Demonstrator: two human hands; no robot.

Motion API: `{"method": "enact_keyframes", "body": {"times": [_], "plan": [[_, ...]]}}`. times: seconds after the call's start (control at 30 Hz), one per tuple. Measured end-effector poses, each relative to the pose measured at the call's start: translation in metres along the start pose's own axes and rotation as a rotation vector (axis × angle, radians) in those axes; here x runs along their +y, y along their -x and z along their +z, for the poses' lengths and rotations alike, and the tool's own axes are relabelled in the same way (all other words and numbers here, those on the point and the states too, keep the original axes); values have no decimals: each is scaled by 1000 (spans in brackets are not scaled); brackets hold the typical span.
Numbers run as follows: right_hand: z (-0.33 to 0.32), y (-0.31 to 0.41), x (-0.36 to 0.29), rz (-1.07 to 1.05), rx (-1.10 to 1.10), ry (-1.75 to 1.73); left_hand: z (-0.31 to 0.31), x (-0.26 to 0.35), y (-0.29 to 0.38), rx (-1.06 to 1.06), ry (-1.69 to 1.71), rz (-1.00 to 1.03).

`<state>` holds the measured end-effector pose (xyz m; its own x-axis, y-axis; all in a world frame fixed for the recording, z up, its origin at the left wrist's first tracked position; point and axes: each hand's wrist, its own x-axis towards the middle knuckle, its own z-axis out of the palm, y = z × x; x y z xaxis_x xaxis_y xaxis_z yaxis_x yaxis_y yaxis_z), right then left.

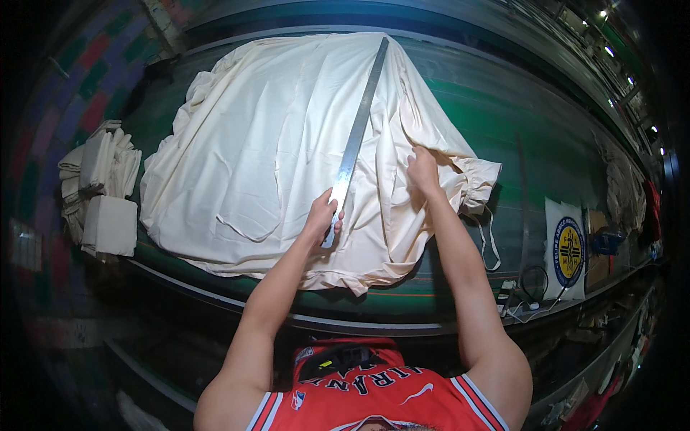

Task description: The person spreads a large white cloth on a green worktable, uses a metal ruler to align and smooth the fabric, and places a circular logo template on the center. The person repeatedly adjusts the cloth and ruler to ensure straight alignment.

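Observation:
A large cream fabric piece (253, 156) with gathered edges and thin ties lies spread over a green table. Along it, slanting from near its far edge towards me, rests a long metal straightedge (360, 129). My left hand (323, 216) is closed around the near end of this straightedge. Right of the metal strip, my right hand (423, 168) grips a raised fold of the cloth. The fabric there is bunched and wrinkled, and the fingertips are partly hidden by the fold. A ruffled corner (480, 180) with a hanging tie (493, 242) lies just beyond that hand.
Folded cream cloth (110, 178) is stacked at the table's left end. On the right are a white sheet with a round emblem (566, 248), a black cable (535, 281), a small device (505, 293) and crumpled cloth (625, 183). The table's near edge (377, 326) runs before me.

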<state>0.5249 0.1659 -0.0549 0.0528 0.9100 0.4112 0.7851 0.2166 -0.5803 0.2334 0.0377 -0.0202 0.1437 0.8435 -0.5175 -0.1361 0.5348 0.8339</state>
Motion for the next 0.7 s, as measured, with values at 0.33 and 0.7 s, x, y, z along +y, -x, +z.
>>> {"method": "enact_keyframes", "body": {"times": [0.33, 0.7], "plan": [[-26, 118, -75, -348, -327, -99, -48, -44, 124, 16, 50, -14], [-112, 104, -1, 254, -750, 595, -61, -87, 134, 45, 12, -16]]}}
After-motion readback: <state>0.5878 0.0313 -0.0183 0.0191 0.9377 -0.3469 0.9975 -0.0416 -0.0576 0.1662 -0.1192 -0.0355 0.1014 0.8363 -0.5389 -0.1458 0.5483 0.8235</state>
